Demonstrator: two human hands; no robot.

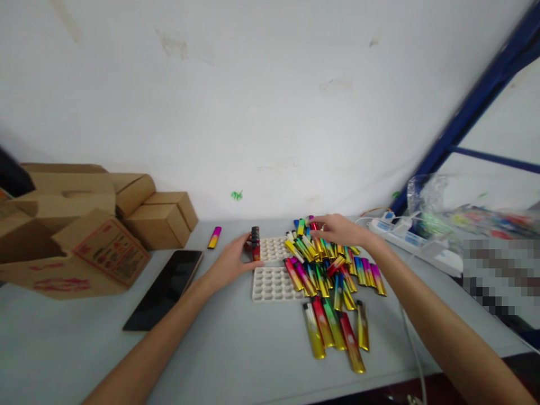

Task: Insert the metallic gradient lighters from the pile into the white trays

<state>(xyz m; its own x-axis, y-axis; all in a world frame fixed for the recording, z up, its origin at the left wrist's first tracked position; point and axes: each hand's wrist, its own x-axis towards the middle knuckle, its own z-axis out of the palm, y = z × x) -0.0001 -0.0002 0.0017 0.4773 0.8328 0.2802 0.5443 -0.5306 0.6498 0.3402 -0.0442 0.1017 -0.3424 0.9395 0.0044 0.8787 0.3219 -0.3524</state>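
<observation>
My left hand (230, 261) is closed around a short row of upright lighters (255, 244) with dark tops, its thumb at the near end and fingers at the far side. This row stands at the left edge of the far white tray (273, 247), which has round cells. A near white tray (270, 284) with similar cells lies in front. Over the back of a heap of shiny multicoloured lighters (320, 275), my right hand (337, 229) has its fingertips pinched at a red lighter (313, 225). The heap covers the right parts of both trays.
A single purple and yellow lighter (214, 237) lies behind my left hand. At left are a black tablet-like slab (166, 289), an open cardboard box (67, 270) and smaller boxes (158, 225). A white power strip (417, 244) with cables and a clear plastic bag (464, 214) are at right.
</observation>
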